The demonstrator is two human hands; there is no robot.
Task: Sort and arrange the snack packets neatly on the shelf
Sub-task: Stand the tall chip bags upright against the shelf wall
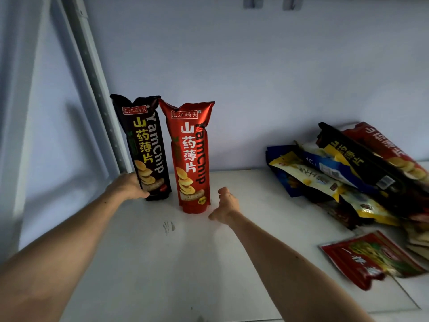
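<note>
Head view: left hand [128,185] is gripping the base of the black YamChip packet [143,147], standing upright touching the red YamChip packet [192,156]; right hand [226,206] is hovering loose-fingered, grasping nothing, just right of red; mixed packet pile [352,173] is lying far right on the shelf [185,263].

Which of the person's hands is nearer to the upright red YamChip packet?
Right. The right hand hovers open just beside the base of the red YamChip packet, not touching it. The left hand is farther off, against the black YamChip packet on the red one's other side.
</note>
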